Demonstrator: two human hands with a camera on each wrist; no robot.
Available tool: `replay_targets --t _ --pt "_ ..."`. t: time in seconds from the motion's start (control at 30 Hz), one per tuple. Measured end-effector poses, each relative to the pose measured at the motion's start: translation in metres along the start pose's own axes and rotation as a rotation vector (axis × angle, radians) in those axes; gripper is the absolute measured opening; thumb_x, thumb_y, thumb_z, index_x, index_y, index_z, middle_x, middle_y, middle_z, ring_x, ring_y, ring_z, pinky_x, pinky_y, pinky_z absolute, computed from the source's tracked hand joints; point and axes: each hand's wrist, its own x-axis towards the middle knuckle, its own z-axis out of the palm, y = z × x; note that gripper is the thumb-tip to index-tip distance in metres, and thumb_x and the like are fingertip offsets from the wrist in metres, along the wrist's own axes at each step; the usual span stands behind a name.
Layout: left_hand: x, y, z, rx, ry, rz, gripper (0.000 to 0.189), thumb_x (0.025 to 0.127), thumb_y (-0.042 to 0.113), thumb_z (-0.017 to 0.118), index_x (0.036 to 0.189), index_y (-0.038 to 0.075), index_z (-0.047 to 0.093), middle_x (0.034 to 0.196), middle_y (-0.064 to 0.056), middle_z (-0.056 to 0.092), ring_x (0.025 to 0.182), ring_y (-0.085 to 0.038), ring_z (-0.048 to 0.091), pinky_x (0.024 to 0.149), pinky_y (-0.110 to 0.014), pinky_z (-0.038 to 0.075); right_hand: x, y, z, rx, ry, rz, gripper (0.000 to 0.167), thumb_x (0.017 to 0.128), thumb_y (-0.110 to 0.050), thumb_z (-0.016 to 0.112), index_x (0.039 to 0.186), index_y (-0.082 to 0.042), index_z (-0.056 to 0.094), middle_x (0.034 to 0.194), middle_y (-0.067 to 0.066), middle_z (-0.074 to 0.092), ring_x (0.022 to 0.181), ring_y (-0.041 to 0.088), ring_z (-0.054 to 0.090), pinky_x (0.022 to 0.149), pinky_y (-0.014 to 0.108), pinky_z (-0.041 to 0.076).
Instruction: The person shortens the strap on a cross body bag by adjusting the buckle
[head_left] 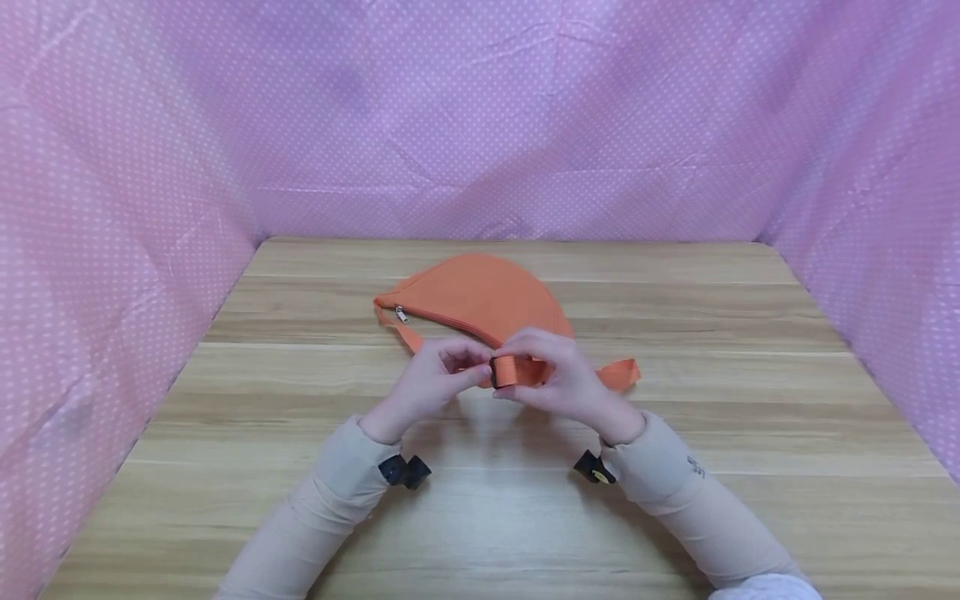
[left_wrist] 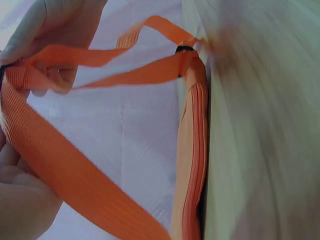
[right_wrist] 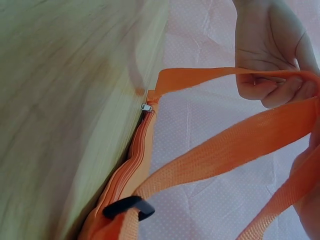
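Observation:
An orange crescent-shaped bag (head_left: 483,292) lies on the table, its zipper facing me and its metal zipper pull (head_left: 402,315) at the left end. Just in front of it, my left hand (head_left: 427,382) pinches a small black buckle (head_left: 493,372) between thumb and fingers. My right hand (head_left: 566,381) grips the orange strap (head_left: 507,372) where it loops through that buckle. Raised off the table, the strap runs back to both bag ends in the wrist views. Another black buckle (right_wrist: 130,206) sits on the strap by the bag's right end.
A wood-grain table (head_left: 480,533) is under the bag. Pink dotted cloth (head_left: 480,125) hangs behind it and at both sides. The loose strap end (head_left: 621,375) sticks out beyond my right hand. Each wrist carries a small black camera mount (head_left: 405,472).

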Motion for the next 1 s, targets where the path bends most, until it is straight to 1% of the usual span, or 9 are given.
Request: replay_targets --t 0.1,0.17,0.27,0.33,0.5,0.6,0.77,0.9,1.0 --pt "-0.002 0.000 -0.001 0.122 -0.014 0.001 0.023 0.094 0.012 0.058 0.114 0.002 0.064 0.111 -0.011 0.066 0.099 -0.015 0.061 0.087 -0.032 0.048 -0.005 0.001 -0.002 0.014 0.025 0.005 0.036 0.072 -0.012 0.083 0.101 -0.002 0.066 0.097 0.010 0.066 0.091 0.014 0.058 0.078 0.023 0.048" --pt "-0.003 -0.001 -0.001 0.208 -0.013 0.003 0.026 0.095 0.016 0.056 0.118 0.006 0.063 0.116 -0.008 0.065 0.105 -0.017 0.059 0.090 -0.035 0.046 -0.008 0.000 -0.004 0.021 0.050 0.007 0.036 0.071 -0.010 0.083 0.102 -0.001 0.066 0.097 0.010 0.066 0.092 0.014 0.058 0.077 0.022 0.047" --pt "-0.004 -0.002 0.001 0.272 0.015 -0.001 0.025 0.095 0.019 0.058 0.116 0.008 0.064 0.112 -0.005 0.067 0.105 -0.019 0.059 0.089 -0.037 0.045 -0.010 -0.001 -0.005 0.023 0.075 0.009 0.039 0.066 0.000 0.084 0.101 -0.001 0.066 0.096 0.010 0.066 0.091 0.013 0.058 0.074 0.021 0.047" --pt "-0.004 -0.004 0.004 0.262 0.047 -0.004 0.021 0.094 0.018 0.060 0.111 0.008 0.066 0.108 -0.005 0.068 0.101 -0.019 0.061 0.087 -0.037 0.046 -0.012 -0.001 -0.005 0.015 0.080 0.004 0.044 0.061 0.007 0.083 0.101 -0.002 0.066 0.095 0.010 0.066 0.091 0.013 0.058 0.074 0.021 0.047" --pt "-0.005 -0.008 0.012 0.181 0.115 0.032 0.014 0.091 0.012 0.063 0.101 0.004 0.069 0.099 -0.009 0.069 0.089 -0.016 0.062 0.081 -0.032 0.049 -0.017 0.001 -0.003 -0.006 0.065 -0.025 0.044 0.062 0.005 0.084 0.101 -0.001 0.067 0.096 0.010 0.066 0.092 0.014 0.059 0.079 0.021 0.048" --pt "-0.005 -0.007 0.013 0.135 0.109 0.046 0.014 0.089 0.007 0.064 0.101 0.001 0.068 0.099 -0.013 0.069 0.084 -0.013 0.062 0.078 -0.028 0.051 -0.015 0.001 -0.003 -0.016 0.057 -0.027 0.044 0.061 0.004 0.085 0.100 -0.001 0.067 0.096 0.011 0.067 0.093 0.016 0.059 0.083 0.022 0.048" --pt "-0.003 -0.004 0.014 0.039 0.075 0.045 0.015 0.087 0.000 0.063 0.101 -0.005 0.066 0.101 -0.019 0.067 0.082 -0.009 0.063 0.078 -0.025 0.053 -0.013 0.001 -0.001 -0.014 0.041 -0.026 0.044 0.060 0.005 0.085 0.100 -0.001 0.067 0.095 0.011 0.067 0.092 0.016 0.059 0.083 0.023 0.048" --pt "-0.003 -0.002 0.016 0.021 0.081 0.023 0.015 0.084 -0.002 0.067 0.098 -0.007 0.066 0.097 -0.019 0.067 0.081 -0.007 0.062 0.075 -0.021 0.052 -0.011 0.001 0.001 -0.025 0.024 -0.040 0.045 0.060 0.005 0.085 0.101 -0.001 0.067 0.096 0.011 0.067 0.091 0.018 0.060 0.083 0.024 0.049" --pt "-0.004 -0.001 0.016 0.029 0.090 0.018 0.016 0.083 -0.001 0.069 0.097 -0.007 0.066 0.095 -0.015 0.067 0.080 -0.006 0.061 0.072 -0.019 0.051 -0.010 0.000 -0.002 -0.043 -0.011 -0.025 0.053 0.061 0.003 0.085 0.109 0.001 0.063 0.099 0.012 0.065 0.089 0.019 0.059 0.081 0.025 0.049"
